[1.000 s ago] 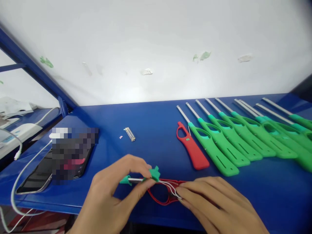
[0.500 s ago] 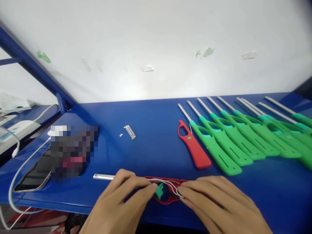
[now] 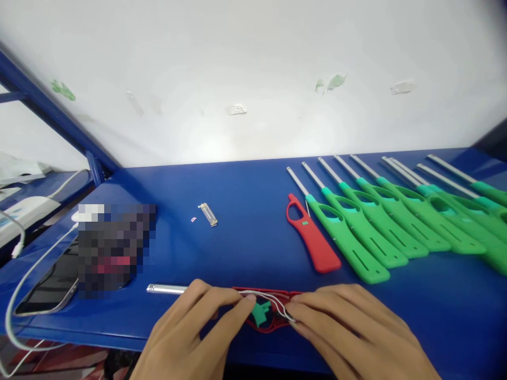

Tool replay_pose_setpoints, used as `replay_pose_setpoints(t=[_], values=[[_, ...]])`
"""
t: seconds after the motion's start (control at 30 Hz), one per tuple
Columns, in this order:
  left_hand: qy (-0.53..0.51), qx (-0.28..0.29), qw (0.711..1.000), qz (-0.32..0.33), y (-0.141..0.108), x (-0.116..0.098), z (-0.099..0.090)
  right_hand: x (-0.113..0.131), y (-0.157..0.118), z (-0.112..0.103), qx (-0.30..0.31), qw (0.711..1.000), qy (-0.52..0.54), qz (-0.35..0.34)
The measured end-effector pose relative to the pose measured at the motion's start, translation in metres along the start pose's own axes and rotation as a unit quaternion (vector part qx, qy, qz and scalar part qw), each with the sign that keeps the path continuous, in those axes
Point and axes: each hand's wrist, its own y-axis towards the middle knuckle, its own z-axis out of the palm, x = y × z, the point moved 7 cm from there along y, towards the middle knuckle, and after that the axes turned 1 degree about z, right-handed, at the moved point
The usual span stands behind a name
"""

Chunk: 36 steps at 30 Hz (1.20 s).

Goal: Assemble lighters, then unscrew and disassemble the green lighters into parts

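Observation:
Low in the middle lies an opened red gas lighter half (image 3: pixel 267 328), its inside facing up and its metal tube (image 3: pixel 166 289) pointing left. My left hand (image 3: pixel 194 327) is closed around the tube end of this half, thumb tip against a green trigger piece (image 3: pixel 260 312) over the finger loop. Two thin white wires (image 3: pixel 273 298) curve along the shell towards my right hand (image 3: pixel 352 322). Those right fingers are closed on the handle end and hide most of it; thumb and forefinger press where the wires end.
A matching red shell half (image 3: pixel 317 245) lies beyond my right hand, beside a row of several green lighters (image 3: pixel 356 253). Further back are a small clear part (image 3: pixel 208 215) and a tiny scrap (image 3: pixel 193 219). At left sit a phone (image 3: pixel 49 290), a white cable (image 3: pixel 29 272) and a blurred-out item.
The green trigger piece has shifted slightly and turned under my left thumb. My hands keep their hold on the red half, and the whole view has drifted a little.

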Motion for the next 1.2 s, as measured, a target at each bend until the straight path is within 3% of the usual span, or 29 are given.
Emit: replay_pose_setpoints(t=[0.27,0.5,0.9,1.2], values=[[-0.084,0.004,0.996,-0.012,0.008,0.002,0.009,0.0,0.006,-0.002,-0.01,1.0,0.01,0.003],[-0.086,0.011,0.996,-0.009,0.006,0.0,0.012,-0.002,0.005,-0.001,-0.004,1.0,0.024,0.001],[-0.168,-0.041,0.983,-0.055,0.001,-0.002,0.015,-0.011,-0.003,0.0,0.032,0.995,0.087,0.026],[-0.209,-0.03,0.976,-0.058,0.003,-0.004,0.018,-0.013,-0.004,-0.005,0.033,0.99,0.129,0.049]])
